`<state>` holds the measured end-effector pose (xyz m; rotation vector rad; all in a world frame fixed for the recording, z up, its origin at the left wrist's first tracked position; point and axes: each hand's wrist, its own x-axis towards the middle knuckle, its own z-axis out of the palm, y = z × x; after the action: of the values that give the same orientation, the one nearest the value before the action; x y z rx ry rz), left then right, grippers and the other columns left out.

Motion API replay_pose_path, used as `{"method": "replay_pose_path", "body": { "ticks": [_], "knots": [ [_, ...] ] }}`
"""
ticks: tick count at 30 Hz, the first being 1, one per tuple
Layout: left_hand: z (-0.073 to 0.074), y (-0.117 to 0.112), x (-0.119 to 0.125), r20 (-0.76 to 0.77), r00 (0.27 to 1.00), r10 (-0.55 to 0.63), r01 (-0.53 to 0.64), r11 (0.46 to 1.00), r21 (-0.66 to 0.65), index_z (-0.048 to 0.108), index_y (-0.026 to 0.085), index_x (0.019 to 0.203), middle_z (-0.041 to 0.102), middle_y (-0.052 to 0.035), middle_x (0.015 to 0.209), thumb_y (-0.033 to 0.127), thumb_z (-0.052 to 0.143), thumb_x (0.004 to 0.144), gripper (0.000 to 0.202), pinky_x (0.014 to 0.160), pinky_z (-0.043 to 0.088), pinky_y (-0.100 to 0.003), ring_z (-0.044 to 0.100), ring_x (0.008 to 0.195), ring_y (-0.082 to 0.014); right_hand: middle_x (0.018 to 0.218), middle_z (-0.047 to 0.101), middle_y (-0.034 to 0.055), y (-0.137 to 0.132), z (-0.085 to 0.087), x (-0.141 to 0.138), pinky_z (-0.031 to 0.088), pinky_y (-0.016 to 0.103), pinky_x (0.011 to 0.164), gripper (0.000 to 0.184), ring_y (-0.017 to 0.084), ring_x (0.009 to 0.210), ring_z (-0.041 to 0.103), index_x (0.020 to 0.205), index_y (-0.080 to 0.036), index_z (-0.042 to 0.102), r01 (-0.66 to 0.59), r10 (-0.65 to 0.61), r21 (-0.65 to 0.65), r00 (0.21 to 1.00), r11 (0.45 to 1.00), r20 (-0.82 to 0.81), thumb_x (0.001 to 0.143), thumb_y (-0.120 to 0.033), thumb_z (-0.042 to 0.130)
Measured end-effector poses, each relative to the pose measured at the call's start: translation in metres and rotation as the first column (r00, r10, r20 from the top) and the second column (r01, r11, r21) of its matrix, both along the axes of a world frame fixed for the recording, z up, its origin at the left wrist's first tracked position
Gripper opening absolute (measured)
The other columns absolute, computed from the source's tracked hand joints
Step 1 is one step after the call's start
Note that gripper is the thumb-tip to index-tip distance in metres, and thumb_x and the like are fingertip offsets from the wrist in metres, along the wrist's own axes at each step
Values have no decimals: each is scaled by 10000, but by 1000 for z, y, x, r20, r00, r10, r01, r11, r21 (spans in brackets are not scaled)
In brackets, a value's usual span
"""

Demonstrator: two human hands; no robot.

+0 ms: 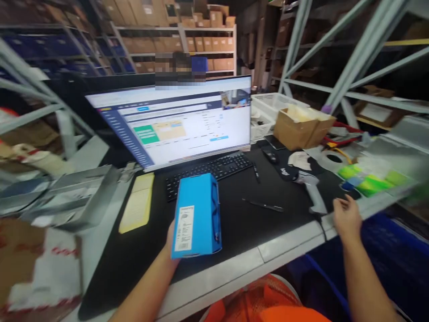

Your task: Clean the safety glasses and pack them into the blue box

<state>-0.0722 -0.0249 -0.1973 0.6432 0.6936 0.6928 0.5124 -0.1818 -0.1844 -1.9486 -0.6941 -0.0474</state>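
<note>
I see a blue box [197, 214], a smooth cardboard oblong with crisp edges and a white printed label on its near end, held up over the front of the worktop [291, 243]. My left hand [171, 239] grips it from beneath and behind; most of that hand is hidden by the box, only the heel and wrist showing. My right hand [346, 217] rests on the worktop's pale front edge, fingers loosely curled and holding nothing, just beside the grey handle of a scanner [313, 192] whose cable drops over the edge.

Under the box lies a black mat [234, 223], matte and flat. On it I make out a black keyboard [209, 172], two thin black pens [263, 205], a mouse [270, 155] and a dark wrist rest [288, 172]. Left of the keyboard sits a stack of pale yellow sheets [138, 203]. Behind stands a wide monitor [174, 120]; its text is too blurred to read. To the right are an open brown carton [301, 125], a white plastic crate [271, 105] and some green packets [368, 179], smeared by motion. The grey bags at left are blurred too, and something orange [268, 304] is cut off at the bottom.
</note>
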Motion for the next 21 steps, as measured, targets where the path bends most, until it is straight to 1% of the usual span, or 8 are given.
{"method": "replay_pose_path", "body": {
  "ticks": [4, 8, 10, 12, 14, 15, 18, 21],
  "knots": [
    [18, -5, 6, 31, 999, -30, 30, 999, -19, 706, 160, 1344, 736, -172, 1341, 869, 677, 855, 861, 1203, 405, -727, 633, 1362, -454, 1340, 691, 299, 1, -15, 18, 502, 572, 1139, 931, 430, 1251, 681, 1627, -25, 424, 39, -39, 8, 997, 999, -63, 876, -525, 655],
    [30, -17, 21, 34, 999, -21, 21, 1000, 10, 576, 134, 1507, 659, -216, 1461, 991, 806, 575, 1287, 1240, 404, -666, 537, 1457, -490, 1379, 690, 266, -3, -20, 22, 475, 668, 1184, 934, 483, 1286, 668, 1653, -103, 423, 48, -45, 34, 996, 998, -78, 891, -593, 649],
    [37, -23, 30, 7, 999, 35, -35, 998, 59, 392, 162, 1657, 603, -223, 1532, 893, 902, 571, 1404, 1248, 409, -638, 503, 1492, -478, 1379, 696, 245, -3, -20, 20, 472, 701, 1185, 907, 498, 1294, 665, 1642, -144, 445, 72, -68, 52, 994, 996, -85, 883, -591, 660],
    [43, -28, 40, -3, 992, 126, -125, 985, 116, 133, 251, 1751, 520, -197, 1625, 731, 976, 615, 1495, 1245, 421, -619, 512, 1493, -451, 1377, 702, 244, -1, -19, 19, 488, 659, 1193, 883, 492, 1303, 666, 1623, -167, 470, 106, -102, 34, 990, 994, -93, 860, -552, 691],
    [48, -32, 47, -6, 981, 196, -193, 970, 146, -18, 306, 1756, 467, -184, 1668, 630, 982, 650, 1525, 1216, 453, -613, 552, 1456, -435, 1386, 701, 245, 1, -16, 17, 494, 602, 1207, 878, 479, 1330, 655, 1614, -170, 471, 128, -127, 1, 987, 992, -103, 845, -528, 697],
    [49, -35, 49, -9, 978, 209, -205, 968, 147, -33, 308, 1754, 468, -189, 1664, 618, 965, 670, 1506, 1192, 472, -613, 577, 1428, -434, 1394, 697, 249, 2, -14, 16, 491, 592, 1213, 891, 479, 1340, 649, 1617, -160, 457, 129, -131, -17, 985, 991, -110, 841, -529, 692],
    [53, -42, 51, -41, 960, 276, -267, 951, 154, 39, 304, 1753, 533, -187, 1599, 588, 900, 724, 1372, 1128, 520, -593, 632, 1351, -422, 1411, 679, 270, -1, -5, 12, 465, 617, 1231, 934, 488, 1354, 634, 1641, -106, 407, 101, -111, -80, 985, 992, -134, 860, -550, 663],
    [54, -47, 50, -103, 939, 327, -308, 937, 166, 157, 303, 1735, 581, -171, 1539, 574, 846, 749, 1233, 1086, 552, -575, 643, 1325, -417, 1396, 671, 293, -5, 1, 10, 418, 669, 1247, 925, 515, 1367, 610, 1627, -44, 436, 56, -70, -147, 993, 988, -91, 901, -599, 583]
  ]
}}
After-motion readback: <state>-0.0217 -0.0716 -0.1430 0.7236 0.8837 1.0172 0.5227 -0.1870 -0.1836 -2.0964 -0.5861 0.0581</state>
